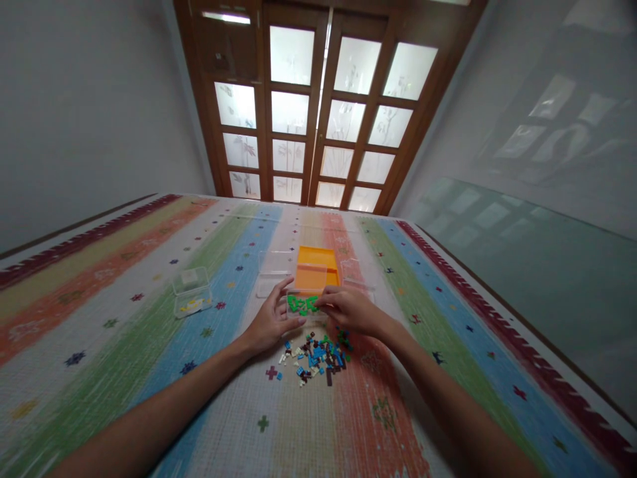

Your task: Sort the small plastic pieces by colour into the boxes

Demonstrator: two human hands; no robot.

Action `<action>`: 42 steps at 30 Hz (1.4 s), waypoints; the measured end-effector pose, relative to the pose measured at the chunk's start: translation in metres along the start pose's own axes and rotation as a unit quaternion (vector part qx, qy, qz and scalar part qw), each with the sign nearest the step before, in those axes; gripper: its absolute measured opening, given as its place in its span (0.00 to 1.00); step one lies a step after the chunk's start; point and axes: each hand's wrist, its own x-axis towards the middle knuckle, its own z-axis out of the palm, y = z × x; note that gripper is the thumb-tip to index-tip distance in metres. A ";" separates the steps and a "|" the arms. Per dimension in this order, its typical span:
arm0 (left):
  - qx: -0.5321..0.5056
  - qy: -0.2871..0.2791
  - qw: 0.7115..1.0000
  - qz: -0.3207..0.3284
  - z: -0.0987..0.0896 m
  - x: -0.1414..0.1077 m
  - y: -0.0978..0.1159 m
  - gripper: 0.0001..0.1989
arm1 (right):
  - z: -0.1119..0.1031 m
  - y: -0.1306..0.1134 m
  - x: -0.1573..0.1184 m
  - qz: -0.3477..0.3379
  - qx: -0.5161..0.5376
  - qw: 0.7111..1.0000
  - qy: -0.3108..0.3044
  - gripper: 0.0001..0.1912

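Note:
A clear plastic box [293,313] with several small green bricks [301,304] in it stands at the middle of the table. My left hand [270,320] is curled round its left end, thumb along the front and fingers behind. Over the box's right end, my right hand [346,307] has its fingertips pinched together at the green bricks; what is between them is too small to make out. Just in front of the box lies a loose pile of small toy bricks [318,355] in blue, brown, cream and green.
Behind the box is an orange tray [317,255], partly covered by a clear lid. An open clear case [273,264] stands left of it. Farther left, another open clear box [193,307] holds yellow pieces. A striped cloth [239,425] covers the table.

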 end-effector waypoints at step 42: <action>-0.029 0.008 0.999 0.014 -0.001 -0.001 0.003 0.41 | 0.000 0.012 -0.064 0.073 0.040 0.995 -0.061 0.10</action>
